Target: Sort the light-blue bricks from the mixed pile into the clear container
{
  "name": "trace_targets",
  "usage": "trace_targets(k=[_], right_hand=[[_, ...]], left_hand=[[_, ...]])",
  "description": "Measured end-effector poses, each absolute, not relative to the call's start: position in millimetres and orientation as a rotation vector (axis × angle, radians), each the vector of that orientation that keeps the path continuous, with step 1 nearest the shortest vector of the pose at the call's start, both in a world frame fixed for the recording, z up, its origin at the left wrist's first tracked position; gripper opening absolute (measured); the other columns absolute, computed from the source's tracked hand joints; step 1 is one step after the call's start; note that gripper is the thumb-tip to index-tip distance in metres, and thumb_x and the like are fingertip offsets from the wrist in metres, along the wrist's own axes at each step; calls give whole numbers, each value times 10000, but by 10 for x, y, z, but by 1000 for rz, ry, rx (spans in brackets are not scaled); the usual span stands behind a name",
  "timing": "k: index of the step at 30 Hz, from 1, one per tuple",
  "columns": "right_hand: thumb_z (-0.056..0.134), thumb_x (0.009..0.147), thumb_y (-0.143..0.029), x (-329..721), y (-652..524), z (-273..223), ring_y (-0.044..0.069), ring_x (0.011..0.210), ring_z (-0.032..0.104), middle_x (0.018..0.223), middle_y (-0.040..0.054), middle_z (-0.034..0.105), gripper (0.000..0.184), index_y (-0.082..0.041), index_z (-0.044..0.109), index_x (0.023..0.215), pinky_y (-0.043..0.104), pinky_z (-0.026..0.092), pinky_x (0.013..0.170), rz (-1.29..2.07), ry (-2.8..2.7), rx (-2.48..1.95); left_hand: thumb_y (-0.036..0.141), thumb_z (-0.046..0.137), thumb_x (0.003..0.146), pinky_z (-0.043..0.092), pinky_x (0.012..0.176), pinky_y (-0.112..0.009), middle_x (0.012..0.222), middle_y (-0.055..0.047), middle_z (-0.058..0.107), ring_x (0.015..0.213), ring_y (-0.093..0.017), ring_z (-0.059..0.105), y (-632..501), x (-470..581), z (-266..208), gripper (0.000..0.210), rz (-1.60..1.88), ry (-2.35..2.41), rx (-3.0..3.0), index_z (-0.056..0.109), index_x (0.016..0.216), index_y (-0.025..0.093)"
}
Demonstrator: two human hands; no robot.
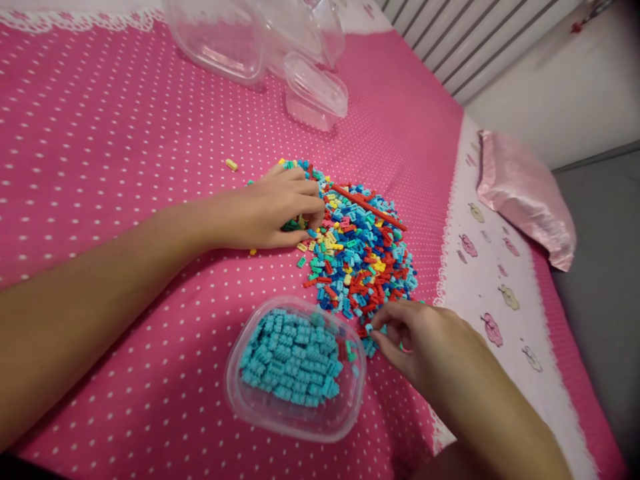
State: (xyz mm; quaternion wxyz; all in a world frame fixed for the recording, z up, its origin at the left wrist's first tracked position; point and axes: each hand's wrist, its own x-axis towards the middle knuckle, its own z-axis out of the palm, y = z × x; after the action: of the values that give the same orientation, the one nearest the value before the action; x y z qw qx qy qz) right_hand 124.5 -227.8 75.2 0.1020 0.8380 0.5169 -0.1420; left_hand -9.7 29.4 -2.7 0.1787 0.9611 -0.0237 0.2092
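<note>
The right grip (pixel 420 333) pinches a small light-blue brick (pixel 369 328) at the near edge of the brick pile (pixel 360 250), beside the plastic tub (pixel 310 427). The left grip (pixel 280 207) curls over the pile's left side; I cannot tell whether it holds anything

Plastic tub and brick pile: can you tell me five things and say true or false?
1. The tub holds turquoise bricks. True.
2. One hand is in the tub. False: the left hand and right hand are both at the brick pile.
3. A red stick lies on the pile. True.
4. The pile is all red. False: it mixes red, blue, yellow and green.
5. A pink pillow lies right of the pile. True.
</note>
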Motion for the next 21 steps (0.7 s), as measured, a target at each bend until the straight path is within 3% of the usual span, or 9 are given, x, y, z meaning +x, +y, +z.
trace_targets(k=[6,13,21], right_hand=[[566,943,-247,1228,-2434,984,152,840,698,925,-41,733,134,-310,680,913,272,522,730,-710,2040,2446],[591,948,-203,1189,-2345,1011,119,746,694,838,-72,729,120,-299,650,907,222,522,661,-771,2060,2421],[617,927,-117,1092,-2275,938,148,825,631,930,-3,660,186,-271,704,871,264,501,697,-923,2211,2164]], left_hand=[[305,552,900,337,897,-383,920,-48,628,939,-242,502,279,-100,-18,114,571,-52,2697,619,876,215],[308,562,890,363,893,-395,923,-51,629,957,-254,514,273,-94,-20,96,563,-44,2685,610,870,228],[312,546,890,381,896,-437,961,-72,639,981,-277,534,277,-93,-12,114,569,-56,2726,614,877,220]])
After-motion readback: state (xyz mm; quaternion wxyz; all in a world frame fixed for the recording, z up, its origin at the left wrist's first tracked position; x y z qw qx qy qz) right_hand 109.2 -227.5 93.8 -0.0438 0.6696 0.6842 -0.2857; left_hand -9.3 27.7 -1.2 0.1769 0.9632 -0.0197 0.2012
